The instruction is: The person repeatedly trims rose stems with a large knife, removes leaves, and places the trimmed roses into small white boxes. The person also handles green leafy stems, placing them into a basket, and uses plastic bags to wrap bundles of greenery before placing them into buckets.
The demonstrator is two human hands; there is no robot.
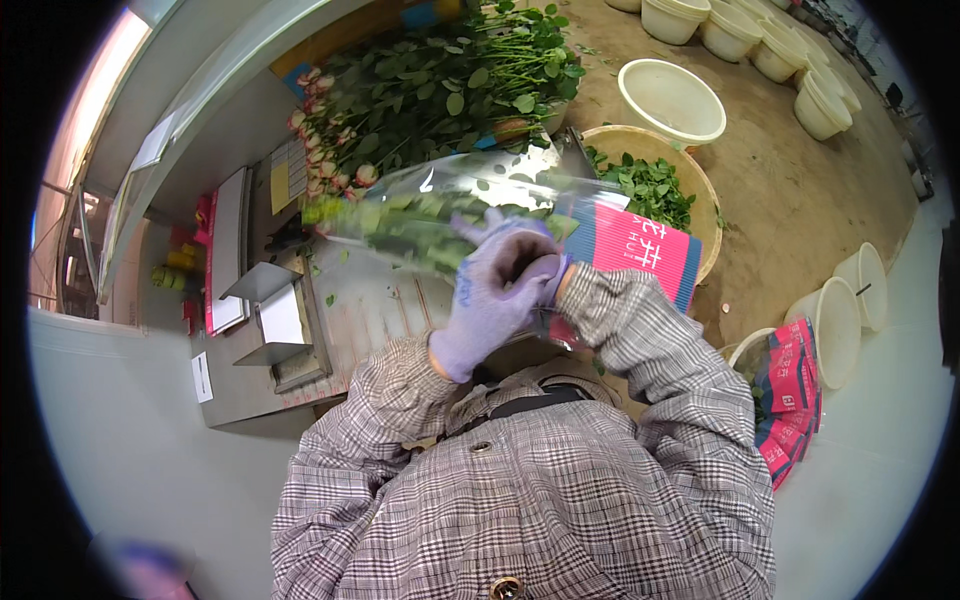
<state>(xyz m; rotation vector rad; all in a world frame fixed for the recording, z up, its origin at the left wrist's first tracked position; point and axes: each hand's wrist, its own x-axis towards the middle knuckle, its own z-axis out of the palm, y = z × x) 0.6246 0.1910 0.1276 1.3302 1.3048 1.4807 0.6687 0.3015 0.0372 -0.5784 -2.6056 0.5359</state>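
My left hand (484,307), in a lavender knit glove, is curled in front of my chest against my right. My right hand (553,276), gloved alike, overlaps it and is partly hidden. Spread fingers at their far side lie against a clear plastic flower sleeve (480,187); the overlap hides which hand they belong to. The sleeve wraps a leafy bunch of cut flowers (405,225), blurred, its heads to the left. A printed pink and blue band (630,247) with writing marks the sleeve's right end. How the fingers grip cannot be made out.
Pink-edged roses (322,165) with leafy stems (450,82) pile at the table's (367,292) back. A metal bracket (277,315) stands left. Right are a tub of leaves (709,217), a white tub (671,101), several buckets (780,49) and printed sleeves (787,397).
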